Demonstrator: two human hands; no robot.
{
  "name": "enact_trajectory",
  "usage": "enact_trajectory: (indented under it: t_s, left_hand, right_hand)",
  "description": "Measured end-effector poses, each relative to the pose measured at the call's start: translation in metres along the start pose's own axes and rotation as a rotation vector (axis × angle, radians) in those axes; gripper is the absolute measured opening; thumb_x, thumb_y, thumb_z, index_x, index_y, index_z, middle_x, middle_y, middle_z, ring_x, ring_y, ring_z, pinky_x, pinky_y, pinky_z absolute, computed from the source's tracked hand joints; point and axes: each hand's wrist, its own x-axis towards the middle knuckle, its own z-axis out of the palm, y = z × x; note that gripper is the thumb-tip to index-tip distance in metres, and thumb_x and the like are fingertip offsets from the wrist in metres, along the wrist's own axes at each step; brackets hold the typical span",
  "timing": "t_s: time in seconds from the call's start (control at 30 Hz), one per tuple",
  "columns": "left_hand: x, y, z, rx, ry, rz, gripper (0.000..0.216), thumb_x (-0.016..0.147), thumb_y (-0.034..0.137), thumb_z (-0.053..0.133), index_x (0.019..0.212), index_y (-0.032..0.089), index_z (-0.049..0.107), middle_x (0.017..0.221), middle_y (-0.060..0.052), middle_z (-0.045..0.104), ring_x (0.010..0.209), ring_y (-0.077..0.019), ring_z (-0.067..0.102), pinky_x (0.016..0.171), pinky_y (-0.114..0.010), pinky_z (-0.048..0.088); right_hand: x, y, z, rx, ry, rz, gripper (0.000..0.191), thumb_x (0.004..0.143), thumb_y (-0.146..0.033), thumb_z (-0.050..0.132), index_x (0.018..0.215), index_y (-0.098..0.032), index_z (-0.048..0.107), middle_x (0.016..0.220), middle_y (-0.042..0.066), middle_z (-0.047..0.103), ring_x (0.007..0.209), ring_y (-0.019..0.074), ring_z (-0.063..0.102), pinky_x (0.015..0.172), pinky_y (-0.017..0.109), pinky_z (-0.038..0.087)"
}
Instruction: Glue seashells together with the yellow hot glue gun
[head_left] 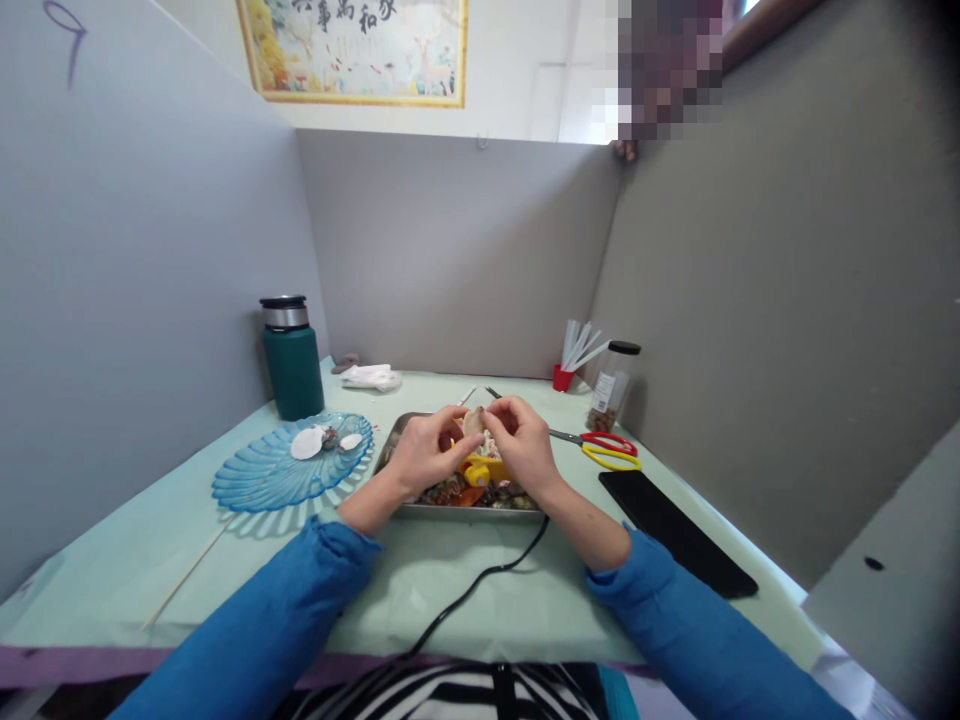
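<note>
Between my fingertips is a pale, cream-coloured shell (473,421). My left hand (429,452) is closed on its left side, and my right hand (526,440) pinches its right edge. Both hands are over a metal tray (472,513) holding several shells and dark bits. Inside the tray, a yellow object (478,473) with a round knob shows below the fingers, with small whitish pieces in it; my hands partly cover it. To the left, a blue scalloped glass plate (259,475) carries white shells (307,443) and a small brownish piece.
A green bottle (292,365) stands behind the plate; a thin stick (187,573) lies in front. At right are scissors (611,448), a black slab (679,533), a jar (611,385) and a red cup (562,378) of glue sticks. A black cable (480,574) runs from the tray. Grey partitions enclose the table.
</note>
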Motion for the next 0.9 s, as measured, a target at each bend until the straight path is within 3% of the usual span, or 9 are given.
enact_trajectory:
  t_s: [0.2, 0.47, 0.73, 0.9]
  left_hand:
    - [0.000, -0.001, -0.002, -0.072, -0.018, 0.024, 0.032, 0.083, 0.039, 0.055, 0.105, 0.015, 0.060, 0.067, -0.001, 0.064, 0.056, -0.0111, 0.056, 0.056, -0.021, 0.043]
    - [0.000, 0.003, -0.002, -0.117, -0.030, 0.079, 0.036, 0.078, 0.036, 0.062, 0.109, 0.016, 0.057, 0.072, -0.001, 0.065, 0.060, -0.0107, 0.058, 0.054, -0.019, 0.045]
    - [0.000, -0.003, 0.000, -0.064, 0.091, 0.050, 0.030, 0.084, 0.031, 0.056, 0.109, 0.016, 0.059, 0.075, -0.002, 0.066, 0.061, -0.0099, 0.059, 0.057, -0.019, 0.046]
    - [0.000, -0.009, 0.001, -0.042, 0.137, 0.020, 0.024, 0.085, 0.030, 0.053, 0.102, 0.017, 0.063, 0.073, -0.001, 0.067, 0.059, -0.0100, 0.059, 0.057, -0.019, 0.046]
  right_hand:
    - [0.001, 0.003, 0.002, 0.164, -0.010, 0.123, 0.011, 0.082, -0.030, 0.055, 0.079, -0.019, 0.054, 0.067, -0.003, 0.055, 0.055, 0.0112, 0.049, 0.053, 0.023, 0.040]
    - [0.000, 0.001, 0.002, 0.213, 0.026, 0.036, 0.010, 0.083, -0.030, 0.055, 0.083, -0.020, 0.057, 0.077, 0.000, 0.058, 0.065, 0.0121, 0.052, 0.060, 0.023, 0.044]
    - [-0.001, -0.001, 0.001, 0.296, -0.009, 0.089, 0.015, 0.084, -0.033, 0.055, 0.092, -0.020, 0.059, 0.080, 0.001, 0.062, 0.065, 0.0128, 0.057, 0.059, 0.024, 0.046]
    - [-0.002, -0.002, 0.002, 0.314, -0.095, 0.109, 0.018, 0.084, -0.035, 0.056, 0.086, -0.018, 0.063, 0.082, 0.003, 0.063, 0.065, 0.0132, 0.059, 0.056, 0.024, 0.046]
